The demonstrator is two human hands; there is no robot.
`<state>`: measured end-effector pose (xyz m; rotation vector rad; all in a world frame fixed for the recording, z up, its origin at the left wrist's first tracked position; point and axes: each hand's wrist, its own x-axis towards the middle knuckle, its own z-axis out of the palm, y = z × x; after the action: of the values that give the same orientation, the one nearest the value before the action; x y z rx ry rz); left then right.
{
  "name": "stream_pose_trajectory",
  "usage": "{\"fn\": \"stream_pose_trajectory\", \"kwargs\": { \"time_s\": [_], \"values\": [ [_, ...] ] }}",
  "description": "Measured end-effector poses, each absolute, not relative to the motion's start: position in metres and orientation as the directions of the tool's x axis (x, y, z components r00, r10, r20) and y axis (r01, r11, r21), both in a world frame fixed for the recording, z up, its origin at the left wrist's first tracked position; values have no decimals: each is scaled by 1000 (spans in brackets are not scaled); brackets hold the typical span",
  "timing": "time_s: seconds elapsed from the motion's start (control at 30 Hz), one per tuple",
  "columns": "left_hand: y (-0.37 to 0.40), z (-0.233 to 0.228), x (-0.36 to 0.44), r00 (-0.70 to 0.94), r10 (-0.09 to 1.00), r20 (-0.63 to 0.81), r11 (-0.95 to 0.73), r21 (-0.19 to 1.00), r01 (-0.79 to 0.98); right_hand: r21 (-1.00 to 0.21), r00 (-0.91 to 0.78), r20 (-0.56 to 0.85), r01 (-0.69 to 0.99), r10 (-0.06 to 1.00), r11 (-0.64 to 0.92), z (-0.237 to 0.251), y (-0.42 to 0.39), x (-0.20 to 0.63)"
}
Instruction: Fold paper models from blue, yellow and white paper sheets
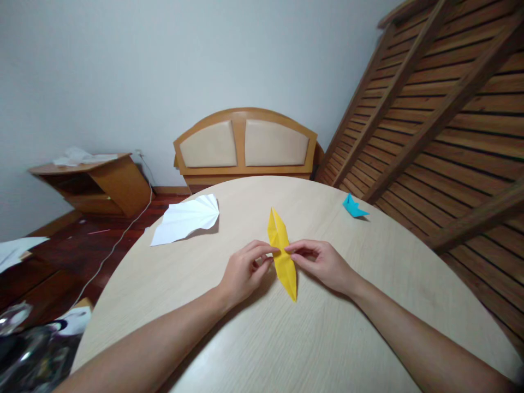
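A long, pointed piece of folded yellow paper (285,267) is held just over the middle of the round table. Its far end splits into two narrow points, and its near end tapers to one tip. My left hand (248,267) pinches the paper's left edge near its middle between thumb and fingers. On the opposite edge, my right hand (323,262) grips it the same way, thumb and forefinger closed on the paper. Both forearms reach in from the near side.
On the pale wooden table (347,338), a creased white paper sheet (186,219) lies at the left. A small blue folded paper boat (354,207) sits at the far right. Beyond are a headboard (245,114), a wooden cabinet (118,185) and leaning slatted wood panels (429,120).
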<state>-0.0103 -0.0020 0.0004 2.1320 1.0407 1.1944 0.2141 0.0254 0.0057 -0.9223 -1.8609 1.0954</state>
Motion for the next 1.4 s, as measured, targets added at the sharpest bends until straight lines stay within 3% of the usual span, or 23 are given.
{"fn": "stream_pose_trajectory", "kwargs": {
  "time_s": [0.37, 0.83, 1.4],
  "values": [
    [0, -3, -11, 313, 832, 459, -555, 715, 425, -871, -460, 247, 282, 853, 404, 5, 26, 218],
    [-3, 2, -11, 315, 825, 470, -564, 729, 388, -859, -511, 311, 210, 801, 467, 10, 25, 222],
    [-3, 1, -10, 313, 784, 535, -620, 693, 367, -846, -462, 353, 213, 814, 488, 5, 27, 217]
  ]
}}
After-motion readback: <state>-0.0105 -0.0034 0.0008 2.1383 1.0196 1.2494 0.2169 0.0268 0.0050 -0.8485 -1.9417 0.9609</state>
